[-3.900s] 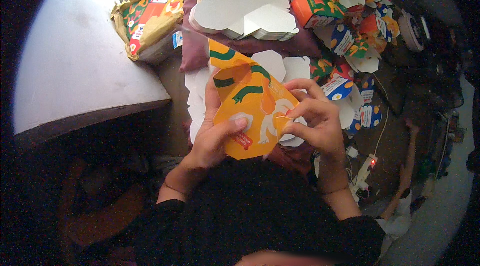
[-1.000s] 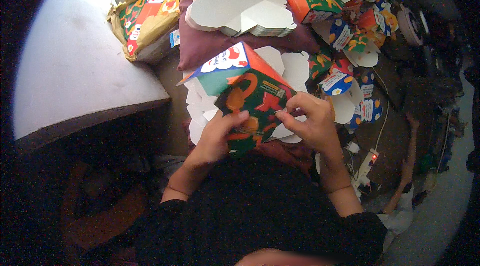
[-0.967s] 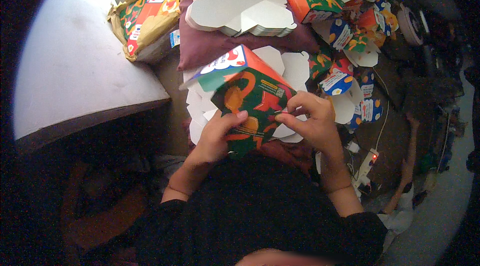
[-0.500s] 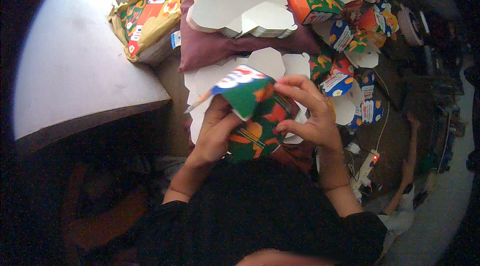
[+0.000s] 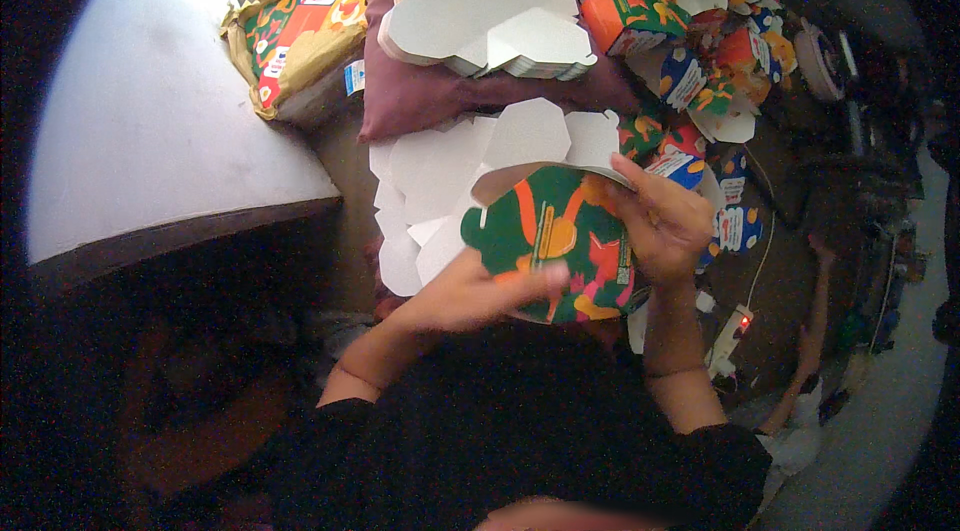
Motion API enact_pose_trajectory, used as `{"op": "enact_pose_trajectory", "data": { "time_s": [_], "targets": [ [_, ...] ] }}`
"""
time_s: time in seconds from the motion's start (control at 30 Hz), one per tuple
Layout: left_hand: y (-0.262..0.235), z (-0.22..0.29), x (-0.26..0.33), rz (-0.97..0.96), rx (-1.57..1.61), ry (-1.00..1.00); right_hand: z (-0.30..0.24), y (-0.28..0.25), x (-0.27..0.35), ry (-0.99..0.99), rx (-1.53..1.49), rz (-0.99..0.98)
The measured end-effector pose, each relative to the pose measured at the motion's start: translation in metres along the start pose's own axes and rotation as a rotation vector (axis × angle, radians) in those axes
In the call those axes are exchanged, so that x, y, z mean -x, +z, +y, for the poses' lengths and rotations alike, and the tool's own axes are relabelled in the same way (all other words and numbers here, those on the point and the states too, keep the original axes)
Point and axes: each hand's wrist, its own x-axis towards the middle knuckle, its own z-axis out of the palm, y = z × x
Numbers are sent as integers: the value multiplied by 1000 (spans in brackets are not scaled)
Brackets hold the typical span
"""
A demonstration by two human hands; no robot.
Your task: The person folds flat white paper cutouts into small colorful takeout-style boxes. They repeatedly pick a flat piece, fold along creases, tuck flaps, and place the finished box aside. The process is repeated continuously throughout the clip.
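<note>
Two hands, the left hand [image 5: 470,293] and the right hand [image 5: 665,223], hold one green printed carton [image 5: 555,236]. Two stacks of flat white blanks show: one on the cushion [image 5: 490,6], one below it [image 5: 440,181]. One wrapped bundle [image 5: 300,26] lies at the upper left; the folded cartons [image 5: 700,41] are too jumbled to count.

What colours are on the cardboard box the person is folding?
The printed cardboard box is mostly green with orange, red and yellow shapes, white inside. The head view shows it best.
</note>
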Motion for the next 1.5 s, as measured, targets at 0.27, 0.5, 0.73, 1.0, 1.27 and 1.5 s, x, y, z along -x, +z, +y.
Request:
{"op": "enact_pose_trajectory", "data": {
  "time_s": [0.27,0.5,0.73,1.0,1.27,1.5],
  "targets": [
    [-9,8,-3,99,239,-185,9,-19,-1,-316,-21,-327],
    [-15,0,-4,44,230,-81,2,-15,4,-217,-31,-285],
    [-16,-6,-3,-75,-98,114,-2,0,23,619,-683,-353],
    [-16,15,-12,-286,-726,485,26,-31,6,224,-602,-880],
    [-80,-12,-40,654,-1082,571,46,-147,-95,185,170,46],
    [-129,-68,-46,980,-1536,-68,119,-109,-135,73,368,176]
  ]
}}
